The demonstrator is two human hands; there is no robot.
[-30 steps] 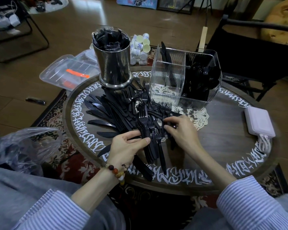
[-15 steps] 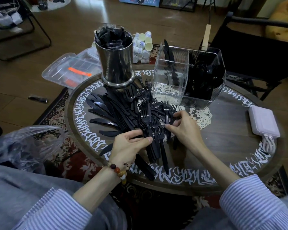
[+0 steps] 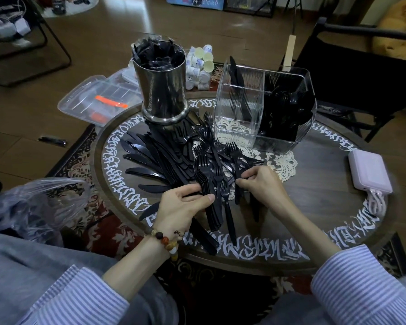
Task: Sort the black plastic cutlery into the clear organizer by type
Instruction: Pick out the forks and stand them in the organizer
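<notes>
A heap of black plastic forks and knives (image 3: pixel 174 156) lies on the round wooden table (image 3: pixel 314 207). My left hand (image 3: pixel 181 207) grips a stacked bundle of black forks (image 3: pixel 208 179) by the handles, tines pointing away. My right hand (image 3: pixel 260 184) pinches one black fork (image 3: pixel 237 160) at the edge of the heap, beside the bundle. The clear organizer (image 3: pixel 239 109) stands at the back right; its right compartment is packed with black spoons (image 3: pixel 288 109), and its left part holds a few black pieces.
A steel canister (image 3: pixel 162 90) stuffed with black wrappers stands behind the heap. A pink power bank (image 3: pixel 369 171) with its cable lies at the table's right edge. A crumpled clear bag (image 3: pixel 33 207) sits at my left; a black chair stands behind the table.
My right hand has shifted slightly along the heap's edge and closed on a fork. My left hand keeps its hold on the fork bundle.
</notes>
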